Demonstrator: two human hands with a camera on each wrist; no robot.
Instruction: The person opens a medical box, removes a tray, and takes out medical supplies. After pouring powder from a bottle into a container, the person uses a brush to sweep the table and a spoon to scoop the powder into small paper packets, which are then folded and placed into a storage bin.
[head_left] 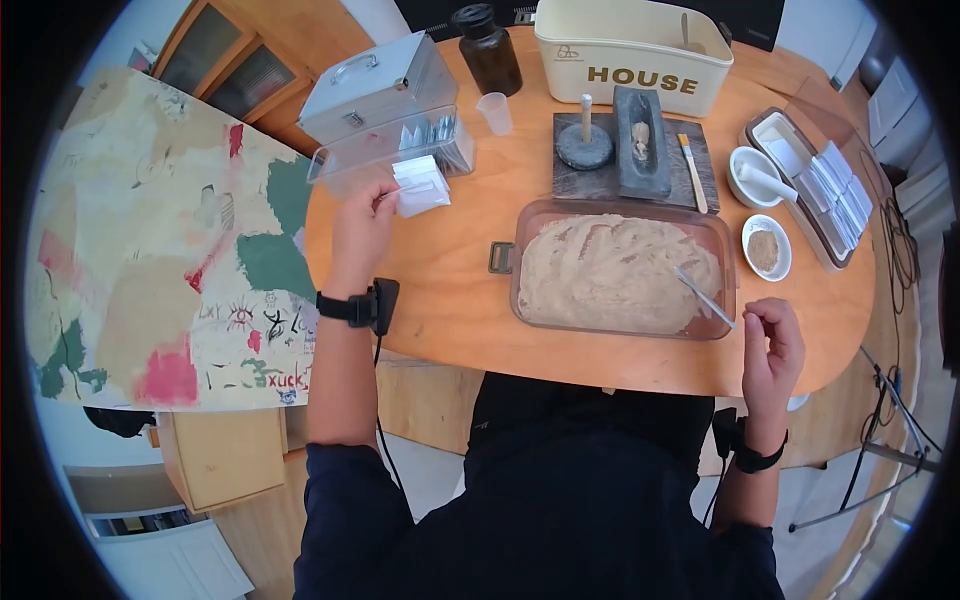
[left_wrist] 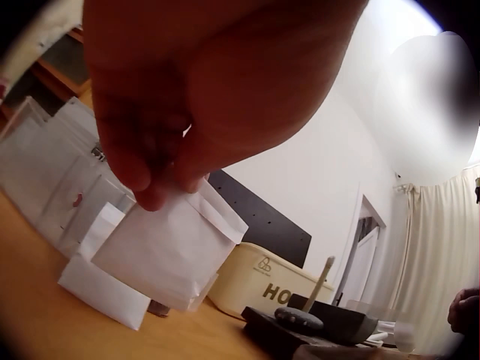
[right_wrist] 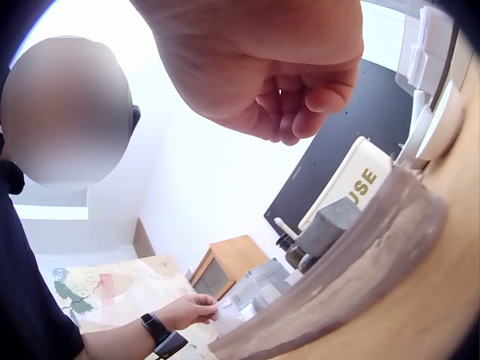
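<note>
My left hand pinches a small white paper packet between thumb and fingertips, beside a clear plastic box of packets. Below the held packet, another folded white paper shows in the left wrist view. My right hand hovers by the near right corner of the tray, fingers loosely curled, holding nothing; it also shows in the right wrist view. The pinkish tray contains pale tan powder, with a thin metal tool lying across its right side.
Behind the tray, a dark board bears a stone trough, a round stone with a handle and a brush. Also around: a mortar, powder bowl, packet case, cream bin, brown jar, cup, silver case.
</note>
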